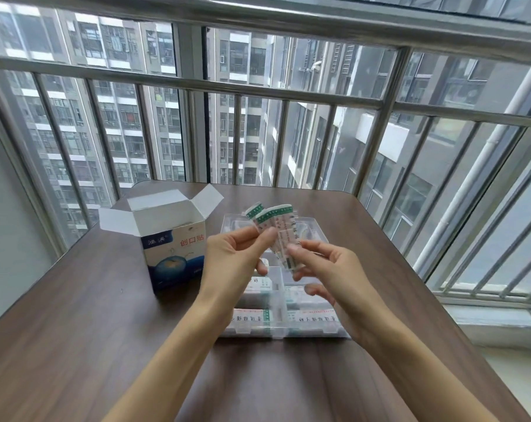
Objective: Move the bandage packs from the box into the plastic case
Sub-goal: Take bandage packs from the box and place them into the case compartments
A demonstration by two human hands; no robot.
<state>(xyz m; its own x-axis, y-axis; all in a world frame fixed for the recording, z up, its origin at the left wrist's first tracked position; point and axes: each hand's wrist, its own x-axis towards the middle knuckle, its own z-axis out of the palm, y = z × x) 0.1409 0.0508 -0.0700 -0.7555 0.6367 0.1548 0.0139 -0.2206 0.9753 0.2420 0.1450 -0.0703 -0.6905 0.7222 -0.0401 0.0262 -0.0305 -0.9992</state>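
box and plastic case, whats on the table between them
Head view: bare brown table between the box and plastic case; only the left hand hangs above that gap.

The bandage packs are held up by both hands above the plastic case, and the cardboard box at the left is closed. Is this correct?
Not quite. The head view shows the cardboard box with its flaps open. The rest holds: left hand and right hand hold the bandage packs above the plastic case.

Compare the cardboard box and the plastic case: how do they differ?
The box is opaque printed cardboard; the plastic case is clear. The box stands upright with flaps open; the case lies flat and low. The box sits left of both hands; the case lies under them. Both rest on the brown table.
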